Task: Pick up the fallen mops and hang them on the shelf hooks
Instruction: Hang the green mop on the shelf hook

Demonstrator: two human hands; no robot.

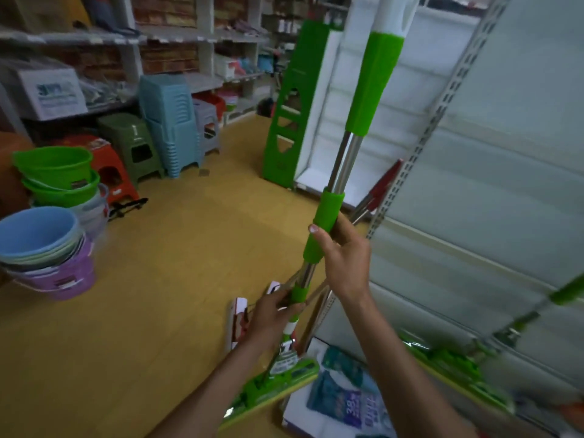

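The top of the mop (363, 90) runs out past the top edge. The right hand (344, 257) hides most of its fingers behind the green grip (325, 213), and the left hand (271, 314) covers part of the mop lower down. A second mop (448, 361) at the foot of the shelf (505, 184) is blurry and cut off at the right edge. The words on the blue pack (347, 403) are too smeared to read.

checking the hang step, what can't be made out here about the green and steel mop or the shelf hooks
Head view:
- Top end of the green-and-steel mop: cut off by the top edge.
- Shelf hooks: none discernible on the blurred white shelf panel.
- Second green mop: motion-blurred, cut by the right edge.
- Red-handled mop: mostly hidden behind the slotted steel upright.
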